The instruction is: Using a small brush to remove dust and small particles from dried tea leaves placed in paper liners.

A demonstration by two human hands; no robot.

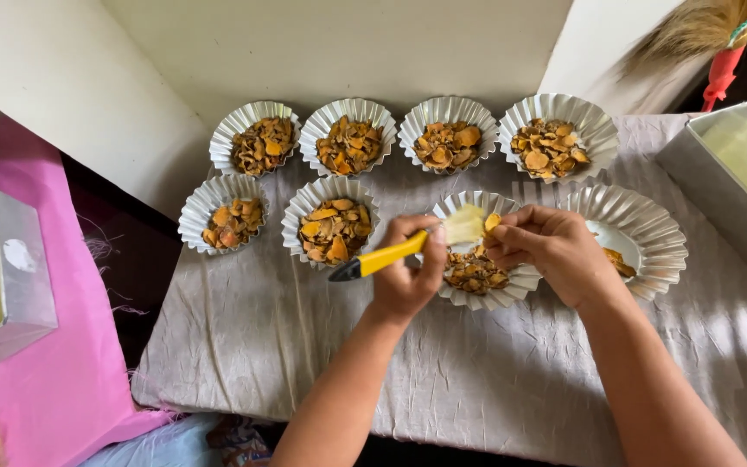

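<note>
Holding a yellow-handled brush (391, 253) in the closed left hand (404, 277), fingers wrapped round the handle close to the pale bristles, above the middle of the grey cloth-covered tabletop (443, 372) and directly over the foil cup (499, 298) third from the left edge in the near row. Long axis lying nearly level, slanting from the dark handle tip, aimed at the near-left corner, up to the bristles, aimed at the far-right corner. Bristles meeting an orange dried slice (492, 222), pinched between thumb and fingertips of the right hand (551, 251), the remaining fingers curled in. Judged as a brushing step: one slice being dusted or coated over a cup already heaped with similar slices. Next move calling for a steady pinch, light strokes along the slice, and a low release over a cup to avoid scattering. Just beside, toward the right edge, another foil cup (659, 233) with only a few slices inside. Along the far edge, a row of four filled cups (447, 102); toward the left edge in the near row, two more filled cups (300, 212). Off the left edge, a pink cloth (54, 380) under a metal tray (19, 285); at the right edge, a second metal tray (702, 164); past the far-right corner, a broom (693, 30).
</note>
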